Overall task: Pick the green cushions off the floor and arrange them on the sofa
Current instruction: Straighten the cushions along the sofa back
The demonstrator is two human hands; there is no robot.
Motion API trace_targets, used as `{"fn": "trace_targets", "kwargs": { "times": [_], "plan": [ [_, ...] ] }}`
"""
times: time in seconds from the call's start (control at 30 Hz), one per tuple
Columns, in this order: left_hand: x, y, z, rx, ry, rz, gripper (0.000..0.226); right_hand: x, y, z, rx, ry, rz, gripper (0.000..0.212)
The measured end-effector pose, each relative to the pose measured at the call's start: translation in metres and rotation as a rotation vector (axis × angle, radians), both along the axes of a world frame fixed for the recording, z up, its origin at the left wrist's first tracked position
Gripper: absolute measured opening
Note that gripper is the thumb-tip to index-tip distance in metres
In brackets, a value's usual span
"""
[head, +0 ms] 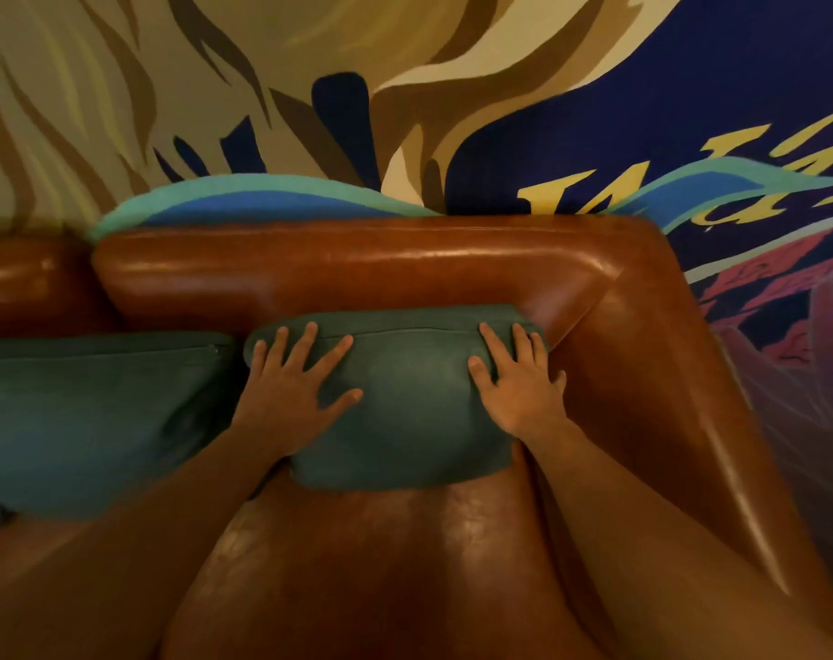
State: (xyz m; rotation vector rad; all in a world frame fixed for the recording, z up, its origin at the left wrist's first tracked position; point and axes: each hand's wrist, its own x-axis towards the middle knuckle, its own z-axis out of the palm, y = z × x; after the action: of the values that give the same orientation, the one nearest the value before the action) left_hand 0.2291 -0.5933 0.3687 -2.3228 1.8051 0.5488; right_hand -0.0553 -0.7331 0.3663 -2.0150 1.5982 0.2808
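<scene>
A green cushion [405, 412] leans against the backrest of the brown leather sofa [357, 264], at the sofa's right end by the armrest. My left hand [291, 393] presses flat on the cushion's left side with fingers spread. On the cushion's right side lies my right hand [519, 383], fingers straight, close to the armrest. A second green cushion [86, 416] leans against the backrest just to the left, almost touching the first one.
The sofa's right armrest [652, 373] runs down the right. The bare seat [381, 564] lies in front of the cushions. Behind the sofa stands a painted wall [452, 88] in beige, blue and yellow.
</scene>
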Motion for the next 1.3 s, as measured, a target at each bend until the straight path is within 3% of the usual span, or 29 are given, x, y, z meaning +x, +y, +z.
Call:
{"fn": "trace_targets", "kwargs": {
  "times": [0.2,0.3,0.37,0.43,0.47,0.5,0.57,0.6,0.67,0.8,0.93,1.07,1.2,1.3],
  "plan": [
    [0.007,-0.008,-0.007,0.013,0.085,0.023,0.09,0.0,-0.009,-0.012,-0.022,-0.057,-0.015,0.062],
    [0.021,-0.013,-0.002,-0.086,0.197,0.067,0.095,-0.007,-0.013,-0.015,-0.164,-0.267,-0.114,0.069],
    [0.026,-0.006,-0.001,-0.353,0.198,0.199,0.096,-0.018,-0.009,-0.027,-0.237,-0.497,-0.343,0.092],
    [0.022,0.007,-0.006,-0.555,0.203,0.489,0.1,-0.025,-0.005,-0.041,-0.13,-0.786,-0.706,0.127],
    [0.016,0.013,-0.009,-0.574,0.279,0.653,0.106,-0.026,-0.004,-0.046,-0.023,-0.907,-0.864,0.132],
    [0.01,0.016,-0.013,-0.572,0.403,0.779,0.111,-0.024,-0.003,-0.052,0.092,-0.998,-0.965,0.122],
    [-0.002,0.017,-0.02,-0.565,0.696,0.926,0.113,-0.019,-0.002,-0.06,0.201,-1.104,-1.022,0.071],
    [-0.005,0.015,-0.021,-0.562,0.778,0.971,0.112,-0.016,-0.001,-0.061,0.187,-1.109,-1.036,0.048],
    [-0.007,0.012,-0.02,-0.562,0.771,0.986,0.108,-0.015,0.0,-0.06,0.163,-1.085,-1.042,0.033],
    [-0.005,0.01,-0.012,-0.563,0.695,0.961,0.106,-0.017,0.001,-0.05,0.152,-1.083,-1.01,0.07],
    [0.0,0.005,-0.01,-0.496,0.7,0.965,0.112,-0.017,-0.002,-0.049,0.146,-1.025,-0.967,0.048],
    [0.004,-0.002,-0.016,-0.44,0.722,0.983,0.112,-0.015,-0.006,-0.052,0.134,-0.929,-0.941,0.078],
    [0.006,-0.008,-0.015,-0.433,0.72,0.974,0.11,-0.015,-0.014,-0.048,0.112,-0.885,-0.943,0.072],
    [0.001,-0.006,-0.015,-0.437,0.712,0.95,0.108,-0.019,-0.012,-0.053,0.094,-0.859,-0.967,0.086]
  ]
}}
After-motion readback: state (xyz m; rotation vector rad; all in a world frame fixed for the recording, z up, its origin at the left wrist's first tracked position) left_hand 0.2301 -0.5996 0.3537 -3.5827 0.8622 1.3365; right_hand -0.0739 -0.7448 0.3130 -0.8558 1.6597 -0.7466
